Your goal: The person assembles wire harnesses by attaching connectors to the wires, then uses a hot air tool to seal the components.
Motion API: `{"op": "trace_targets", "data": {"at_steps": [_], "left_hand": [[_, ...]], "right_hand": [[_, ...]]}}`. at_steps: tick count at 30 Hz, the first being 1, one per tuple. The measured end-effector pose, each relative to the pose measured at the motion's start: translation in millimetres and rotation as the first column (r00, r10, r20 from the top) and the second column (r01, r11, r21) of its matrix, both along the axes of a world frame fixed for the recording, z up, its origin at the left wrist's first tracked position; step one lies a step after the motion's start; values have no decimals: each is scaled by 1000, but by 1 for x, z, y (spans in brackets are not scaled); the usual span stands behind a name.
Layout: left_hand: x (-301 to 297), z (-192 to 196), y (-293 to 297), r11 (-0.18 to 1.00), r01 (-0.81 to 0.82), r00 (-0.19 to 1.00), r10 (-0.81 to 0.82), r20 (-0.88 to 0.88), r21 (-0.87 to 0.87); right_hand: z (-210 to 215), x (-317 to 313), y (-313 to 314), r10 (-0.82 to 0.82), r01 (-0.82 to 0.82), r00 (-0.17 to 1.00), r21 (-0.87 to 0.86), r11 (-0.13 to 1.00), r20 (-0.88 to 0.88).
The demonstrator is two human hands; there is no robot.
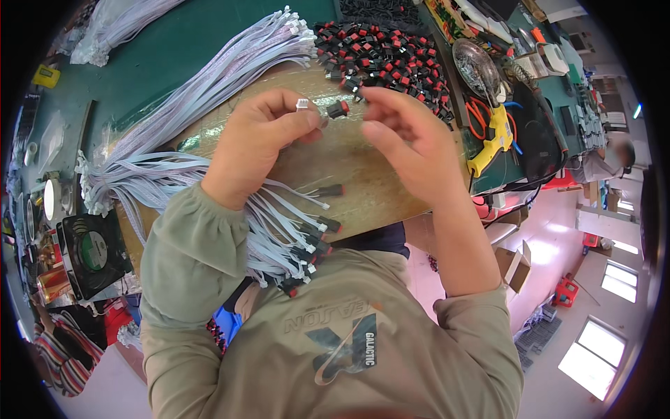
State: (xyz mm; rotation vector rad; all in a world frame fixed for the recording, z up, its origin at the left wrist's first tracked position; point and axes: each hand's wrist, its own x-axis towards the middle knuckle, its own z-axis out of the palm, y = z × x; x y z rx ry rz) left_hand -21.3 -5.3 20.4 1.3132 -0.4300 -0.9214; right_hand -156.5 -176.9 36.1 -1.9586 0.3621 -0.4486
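My left hand (pixel 262 136) is closed, with a white connector (pixel 302 104) pinched between thumb and fingers. Most of whatever runs back from that connector is hidden by the hand. My right hand (pixel 412 143) hovers across from it, thumb and forefinger apart, with nothing seen between them. In the gap between the hands is a small black and red rocker switch (pixel 338 109); whether it lies on the board or is in the air I cannot tell. Beyond the right fingertips a large heap of similar switches (pixel 391 59) covers the far side of the wooden board (pixel 363 167).
Long bundles of white flat cables (pixel 209 77) stretch over the left side. Near my body, several cables end in black switches (pixel 307 244). A yellow glue gun (pixel 494 140), orange-handled pliers (pixel 478 115) and a metal bowl (pixel 474 63) sit right; a black fan (pixel 91 253) stands left.
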Motion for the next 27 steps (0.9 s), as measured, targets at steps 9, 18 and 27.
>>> {"op": "trace_targets", "data": {"at_steps": [9,18,27], "left_hand": [[-5,-3,-5,999,-36,978,35,207,1],[-3,-5,-4,997,-14,963,-7,271,75],[-5,-4,-4,998,-67,974,61,218,22]], "right_hand": [[2,19,-3,99,-96,992,47,994,-79],[-3,22,2,110,-106,993,79,991,-51],[0,24,6,169,-158,981,115,981,-94]]}}
